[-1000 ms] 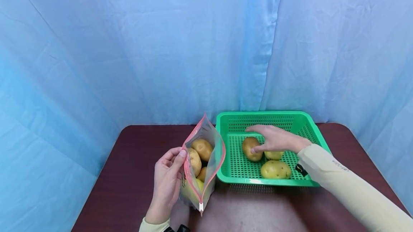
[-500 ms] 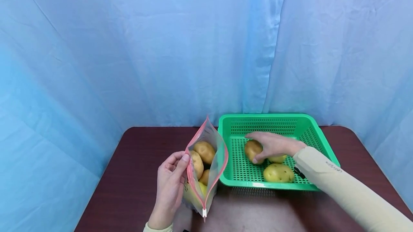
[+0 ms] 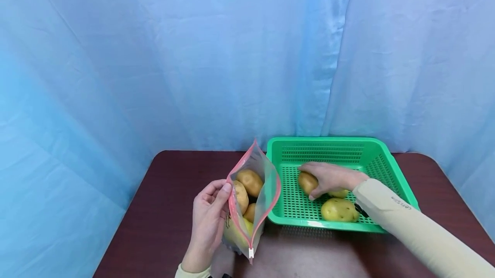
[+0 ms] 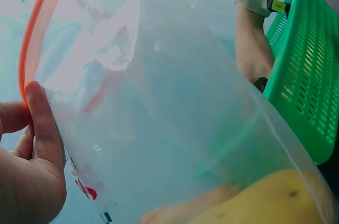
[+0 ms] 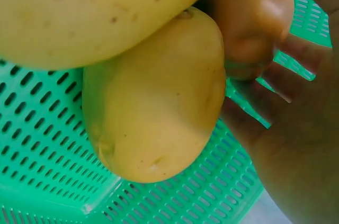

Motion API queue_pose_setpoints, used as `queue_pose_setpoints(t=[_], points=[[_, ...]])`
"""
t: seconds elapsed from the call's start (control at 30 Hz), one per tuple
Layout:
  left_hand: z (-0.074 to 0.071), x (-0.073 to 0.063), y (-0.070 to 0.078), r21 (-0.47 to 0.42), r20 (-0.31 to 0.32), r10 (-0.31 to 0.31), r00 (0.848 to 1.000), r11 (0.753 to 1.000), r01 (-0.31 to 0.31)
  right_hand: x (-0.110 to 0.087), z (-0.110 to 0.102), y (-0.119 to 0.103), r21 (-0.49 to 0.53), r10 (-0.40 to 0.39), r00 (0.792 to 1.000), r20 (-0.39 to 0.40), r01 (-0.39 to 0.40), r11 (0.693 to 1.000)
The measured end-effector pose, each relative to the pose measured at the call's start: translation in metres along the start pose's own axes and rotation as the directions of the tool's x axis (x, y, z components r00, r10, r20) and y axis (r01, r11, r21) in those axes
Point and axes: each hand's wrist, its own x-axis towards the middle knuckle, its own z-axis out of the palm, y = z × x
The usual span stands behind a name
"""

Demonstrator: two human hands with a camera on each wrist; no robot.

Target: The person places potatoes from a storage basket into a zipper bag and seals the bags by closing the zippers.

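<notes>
My left hand (image 3: 209, 220) pinches the pink-zippered edge of a clear zip bag (image 3: 271, 179) between thumb and fingers. The bag stands upright, its mouth spread wide, with several potatoes (image 3: 249, 182) inside. In the left wrist view a yellow potato (image 4: 270, 203) shows through the plastic. Over in the green basket (image 3: 276, 217), my right hand (image 3: 328, 177) grips a brown potato (image 3: 307, 182), thumb on the near side and fingers on the far side. Two yellow potatoes lie by that hand: one in front (image 3: 339, 210), the other partly hidden under it (image 5: 153, 107).
The basket sits on a dark brown table (image 3: 170, 192), close to the bag's right side. A white slider (image 3: 251, 253) hangs at the near end of the bag's zipper. Blue curtains (image 3: 232, 54) hang behind the table and at its sides.
My right hand has lowered and its fingers have closed round the brown potato. The left hand keeps its hold on the bag edge. The whole scene has shifted slightly right in the head view.
</notes>
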Motion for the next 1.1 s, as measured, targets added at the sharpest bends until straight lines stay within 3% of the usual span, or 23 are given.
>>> queue_pose_setpoints(t=[0.33,0.57,0.8,1.1], points=[[0.0,-0.002,0.001,0.018,0.003,-0.007,1.0,1.0,0.007,-0.001,0.005,-0.001,-0.034,0.014,1.0,0.004,-0.014,0.999],[0.001,-0.001,0.001,0.019,-0.001,-0.016,1.0,1.0,0.016,-0.008,-0.007,-0.008,-0.036,-0.045,0.994,-0.103,0.041,0.998],[0.004,0.002,0.001,-0.015,-0.023,0.017,1.0,1.0,-0.017,-0.021,-0.026,-0.021,0.012,-0.054,0.982,-0.179,0.057,0.998],[0.005,0.007,0.003,-0.008,-0.051,0.041,0.998,0.999,-0.041,-0.04,-0.031,-0.032,0.039,-0.069,0.954,-0.292,0.084,0.996]])
